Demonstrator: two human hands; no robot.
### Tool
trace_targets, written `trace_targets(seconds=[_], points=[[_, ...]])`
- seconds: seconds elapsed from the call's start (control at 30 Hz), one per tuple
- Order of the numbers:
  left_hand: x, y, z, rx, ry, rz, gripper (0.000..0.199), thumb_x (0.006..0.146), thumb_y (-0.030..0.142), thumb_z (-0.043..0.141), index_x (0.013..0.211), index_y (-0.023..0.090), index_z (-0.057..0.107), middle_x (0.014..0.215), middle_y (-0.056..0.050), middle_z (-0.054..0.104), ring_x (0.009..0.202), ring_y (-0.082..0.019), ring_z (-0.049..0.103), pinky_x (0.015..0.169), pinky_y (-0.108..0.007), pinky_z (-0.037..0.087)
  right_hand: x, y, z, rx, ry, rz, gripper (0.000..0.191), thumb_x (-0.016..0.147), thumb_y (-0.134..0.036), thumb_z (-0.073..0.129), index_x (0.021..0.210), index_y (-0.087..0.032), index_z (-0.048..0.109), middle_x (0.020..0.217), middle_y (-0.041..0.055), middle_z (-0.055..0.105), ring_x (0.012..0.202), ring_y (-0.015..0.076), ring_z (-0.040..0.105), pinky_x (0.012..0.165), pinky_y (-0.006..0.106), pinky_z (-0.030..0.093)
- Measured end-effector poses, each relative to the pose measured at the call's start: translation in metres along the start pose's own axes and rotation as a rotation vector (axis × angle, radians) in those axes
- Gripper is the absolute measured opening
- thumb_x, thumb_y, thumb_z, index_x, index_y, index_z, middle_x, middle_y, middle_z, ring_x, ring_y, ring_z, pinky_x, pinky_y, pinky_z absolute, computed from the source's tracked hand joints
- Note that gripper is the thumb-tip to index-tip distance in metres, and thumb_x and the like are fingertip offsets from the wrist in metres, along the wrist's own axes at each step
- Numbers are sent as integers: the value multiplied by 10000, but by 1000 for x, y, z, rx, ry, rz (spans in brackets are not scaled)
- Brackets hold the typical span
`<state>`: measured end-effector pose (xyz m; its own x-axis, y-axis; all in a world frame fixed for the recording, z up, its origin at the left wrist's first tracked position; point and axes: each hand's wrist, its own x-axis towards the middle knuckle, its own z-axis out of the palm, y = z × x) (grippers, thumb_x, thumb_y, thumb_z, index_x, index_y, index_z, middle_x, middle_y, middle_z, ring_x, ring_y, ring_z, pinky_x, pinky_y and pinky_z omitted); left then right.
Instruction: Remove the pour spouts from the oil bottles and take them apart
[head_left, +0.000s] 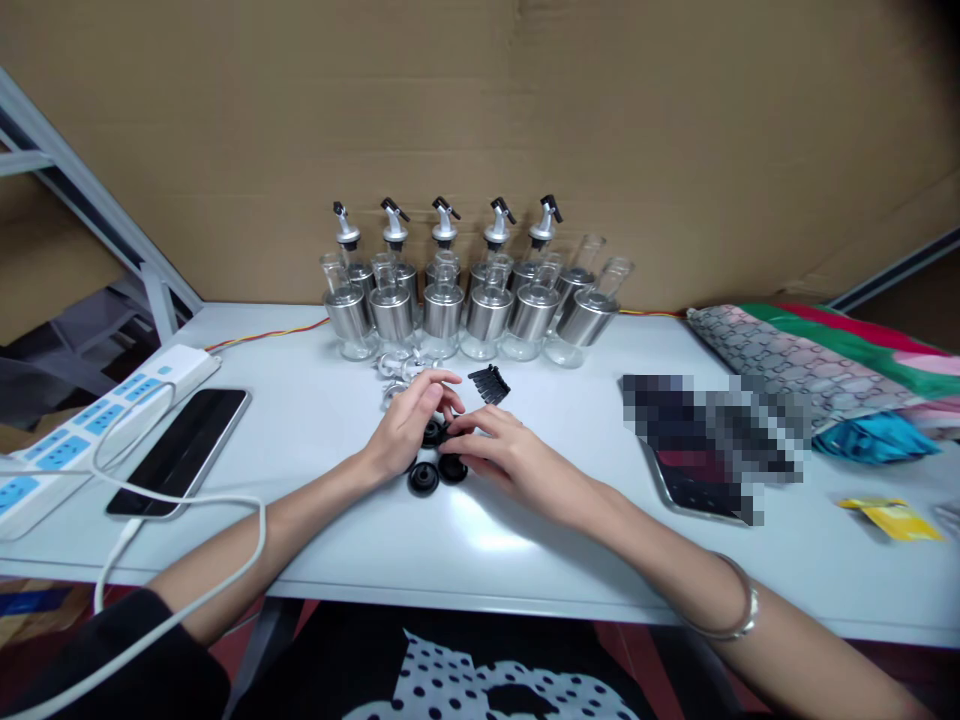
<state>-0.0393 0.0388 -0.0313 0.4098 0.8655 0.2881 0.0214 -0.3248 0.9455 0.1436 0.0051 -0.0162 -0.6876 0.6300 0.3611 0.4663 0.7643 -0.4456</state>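
Both hands meet over a small cluster of black round stoppers [424,479] at the middle of the table. My left hand [409,425] arches over the cluster from the left, its fingers loosely bent and apart. From the right, my right hand [517,455] reaches in, fingers extended and fingertips at the black stoppers. Whether the fingertips pinch one is partly hidden. Just beyond the hands lie silver pourer spouts [394,370], partly covered by my left hand. A row of small black lever pieces [490,383] lies beyond my right hand.
Two rows of glass bottles with steel sleeves [442,310] stand at the back, several of the rear ones with pourers [444,222]. Left are a power strip [112,430], a phone [184,450] and a white cable [259,540]. Right lie a blurred-out phone [697,490] and a yellow packet [896,518].
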Motion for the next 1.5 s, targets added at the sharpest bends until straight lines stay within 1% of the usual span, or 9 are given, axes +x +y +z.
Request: trace_targets(seconds=[0.17, 0.33, 0.6, 0.83, 1.03, 1.13, 1.27, 1.37, 1.5], points=[[1, 0, 1, 5, -14, -7, 396, 950, 488, 324, 1100, 170, 505, 828, -26, 608, 776, -145, 549, 778, -289, 434, 0, 3, 5, 4, 68, -19, 220, 897, -91, 454, 920, -179, 654, 976, 90, 618, 907, 188, 554, 771, 348, 505], [2, -2, 1, -11, -24, -15, 388, 946, 487, 336, 1101, 173, 504, 817, -23, 609, 769, -149, 543, 769, -288, 435, 1, 5, 6, 25, 138, -43, 181, 912, -123, 451, 920, -162, 628, 934, 90, 635, 869, 182, 565, 748, 333, 510], [2, -3, 0, 33, -22, -29, 375, 947, 475, 340, 1090, 180, 520, 854, -26, 606, 833, -160, 557, 812, -295, 422, 2, 2, 2, 5, 38, -18, 266, 914, -125, 450, 1147, -158, 574, 1118, 97, 650, 1017, 219, 553, 892, 418, 480], [2, 0, 0, 48, -33, -56, 379, 945, 478, 331, 1073, 177, 523, 849, -26, 601, 815, -157, 554, 782, -279, 425, 2, 3, 2, -55, 9, -39, 246, 920, -151, 451, 1086, -152, 633, 1120, 112, 647, 1015, 226, 560, 866, 421, 502], [2, 1, 0, 84, -14, -71, 381, 939, 481, 340, 1048, 174, 540, 868, -35, 595, 840, -168, 556, 762, -275, 428, 2, -1, -2, -21, 11, -61, 294, 915, -137, 447, 1182, -139, 570, 1196, 121, 620, 1123, 231, 545, 927, 430, 484], [1, 1, 0, 138, 16, -53, 352, 941, 458, 357, 1018, 179, 558, 902, -38, 597, 876, -172, 557, 785, -279, 423, 0, -2, -5, -60, 58, 2, 293, 896, -167, 488, 1176, -147, 573, 1192, 133, 609, 1079, 253, 556, 885, 454, 502], [1, 1, 0, 178, 43, -34, 354, 942, 451, 355, 1016, 176, 565, 858, -31, 600, 814, -165, 552, 760, -278, 427, -2, -1, -5, -40, 54, 63, 241, 893, -178, 497, 1105, -165, 611, 1065, 126, 629, 954, 225, 600, 819, 424, 541], [0, 3, 1, 223, 89, 13, 338, 950, 419, 345, 1028, 170, 560, 855, -34, 591, 814, -165, 549, 767, -282, 428, -2, 0, -3, 5, 25, 62, 230, 876, -162, 528, 1090, -164, 613, 1056, 117, 621, 981, 211, 597, 842, 396, 540], [-3, 3, -1, 334, 90, 160, 314, 961, 360, 320, 1037, 170, 558, 931, -54, 578, 880, -174, 547, 806, -296, 426, -2, -2, -5, -2, 15, 47, 222, 879, -174, 528, 1083, -166, 614, 1106, 116, 612, 1031, 207, 575, 886, 388, 518]])
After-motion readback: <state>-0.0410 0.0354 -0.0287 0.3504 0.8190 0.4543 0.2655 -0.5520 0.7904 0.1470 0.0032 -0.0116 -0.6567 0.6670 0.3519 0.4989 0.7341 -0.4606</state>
